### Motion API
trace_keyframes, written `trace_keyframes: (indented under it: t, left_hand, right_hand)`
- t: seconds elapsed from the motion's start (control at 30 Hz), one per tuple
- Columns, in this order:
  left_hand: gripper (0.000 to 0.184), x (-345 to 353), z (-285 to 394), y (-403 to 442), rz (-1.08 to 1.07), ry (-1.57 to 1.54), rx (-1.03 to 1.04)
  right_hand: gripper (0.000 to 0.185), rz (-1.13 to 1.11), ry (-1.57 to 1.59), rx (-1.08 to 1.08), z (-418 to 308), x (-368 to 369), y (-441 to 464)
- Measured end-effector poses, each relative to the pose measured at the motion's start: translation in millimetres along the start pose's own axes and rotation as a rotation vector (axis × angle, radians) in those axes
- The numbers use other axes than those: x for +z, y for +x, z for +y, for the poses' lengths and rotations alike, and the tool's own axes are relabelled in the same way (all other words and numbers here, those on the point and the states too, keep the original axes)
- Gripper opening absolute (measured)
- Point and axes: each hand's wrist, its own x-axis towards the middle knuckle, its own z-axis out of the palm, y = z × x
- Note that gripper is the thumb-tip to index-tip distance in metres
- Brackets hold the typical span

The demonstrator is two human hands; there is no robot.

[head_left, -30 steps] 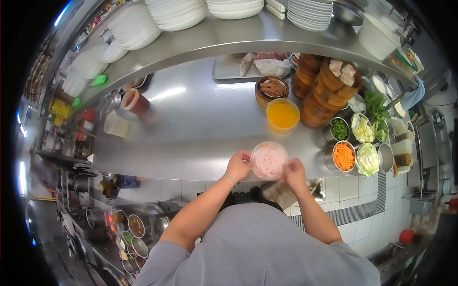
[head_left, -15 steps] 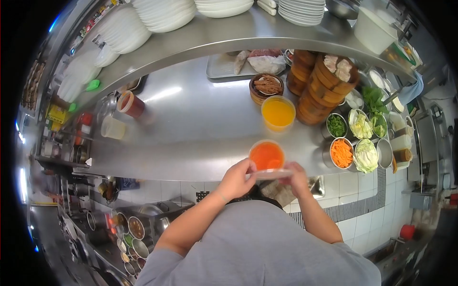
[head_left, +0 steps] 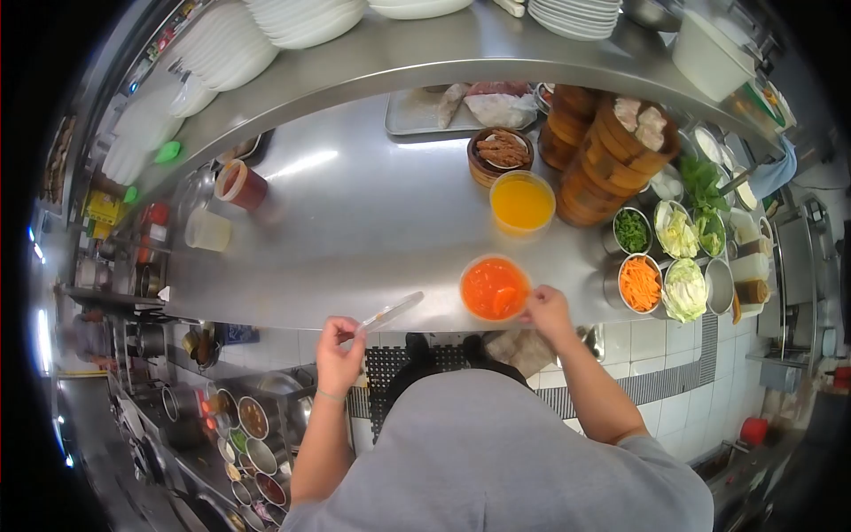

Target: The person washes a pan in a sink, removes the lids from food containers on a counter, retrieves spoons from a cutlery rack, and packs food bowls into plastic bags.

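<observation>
My left hand (head_left: pixel 341 355) is closed on the edge of a clear plastic lid (head_left: pixel 393 312), which is tilted and seen nearly edge-on near the counter's front edge. A round plastic tub of orange-red liquid (head_left: pixel 493 288) stands uncovered on the steel counter, with paler pieces at its surface. My right hand (head_left: pixel 547 313) pinches the right side of this tub at its rim; the fingertips are partly hidden. Just behind stands a similar tub of yellow liquid (head_left: pixel 522 202).
Stacked bamboo steamers (head_left: pixel 612 160) rise at the back right, beside metal pots of shredded carrot (head_left: pixel 640 284), cabbage (head_left: pixel 684 293) and chopped greens (head_left: pixel 631 230). A tub of red sauce (head_left: pixel 241 185) stands at the left. A steel shelf (head_left: pixel 399 66) with plates overhangs the counter.
The lid has come away from above the orange-red tub and moved left with my left hand. My right hand has moved slightly back to the tub's right rim.
</observation>
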Motion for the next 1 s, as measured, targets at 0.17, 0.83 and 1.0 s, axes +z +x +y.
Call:
trace_keyframes:
  t: [0.17, 0.83, 1.0]
  left_hand:
    - [0.018, -17, -19, -18, 0.104, -0.006, -0.050]
    - [0.019, -17, -16, -24, 0.206, 0.002, -0.020]
    - [0.020, -15, -23, -21, 0.184, 0.049, 0.006]
  right_hand:
    - [0.015, -0.013, 0.003, -0.046, 3, 9, 5]
    - [0.013, -0.097, 0.085, -0.109, -20, 62, 50]
    - [0.012, -0.046, 0.163, -0.113, -13, 57, 40]
